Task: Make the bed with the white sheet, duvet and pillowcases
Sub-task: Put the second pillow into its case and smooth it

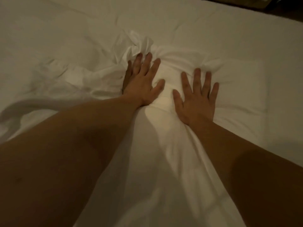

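White bedding fills the view. A crumpled white sheet [164, 145] runs in a bunched ridge from the bottom of the frame up to a knot of folds [137, 45] near the middle. My left hand [144, 81] lies flat with spread fingers on the left side of that ridge. My right hand [196, 97] presses flat with spread fingers on its right side. Both forearms reach in from the bottom corners. Under the cloth at the right a rectangular padded shape [242, 89] shows; I cannot tell whether it is a pillow or folded duvet.
The smoother white mattress surface [49, 30] stretches to the back and left. More loose folds [54, 74] lie at the left. The bed's far edge [246, 12] runs across the top right, with a dark floor or furniture [285, 5] beyond it.
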